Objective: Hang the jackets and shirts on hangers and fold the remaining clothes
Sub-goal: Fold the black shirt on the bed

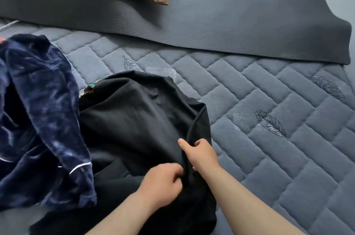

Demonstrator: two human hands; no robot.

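A black garment (134, 119) lies bunched on a quilted grey bed (269, 158). The left hand (163, 183) and right hand (202, 155) both pinch one fold of it, fingers (173, 170) curled. A navy velvet garment (42, 112) lies beside it, touching.

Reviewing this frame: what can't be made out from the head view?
All in the head view:
black garment: bunched, so its type is unclear; the bottom edge cuts it off.
left hand: blurred, fingertips buried in the fold it grips.
right hand: fingertips tucked behind the same fold.
navy velvet garment: cut by the left edge.
colourful patch: mostly under the black garment.
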